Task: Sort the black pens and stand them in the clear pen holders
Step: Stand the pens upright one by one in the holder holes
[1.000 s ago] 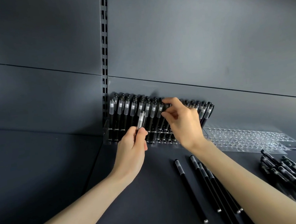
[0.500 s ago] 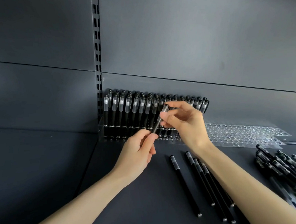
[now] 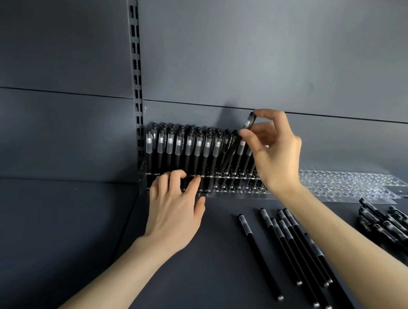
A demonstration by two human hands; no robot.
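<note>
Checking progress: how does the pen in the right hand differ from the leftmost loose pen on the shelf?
The held pen is pinched by the right hand; the leftmost loose pen is untouched. The held pen tilts, lower end among the standing pens; the loose pen lies flat on the shelf. Both are black with clear caps.

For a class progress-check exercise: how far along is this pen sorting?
Done: standing pens pack the left holder. In hand: the right hand pinches one tilted pen; the left hand rests on the holder. Left: loose pens on the shelf, a pile at right, an empty holder.
</note>
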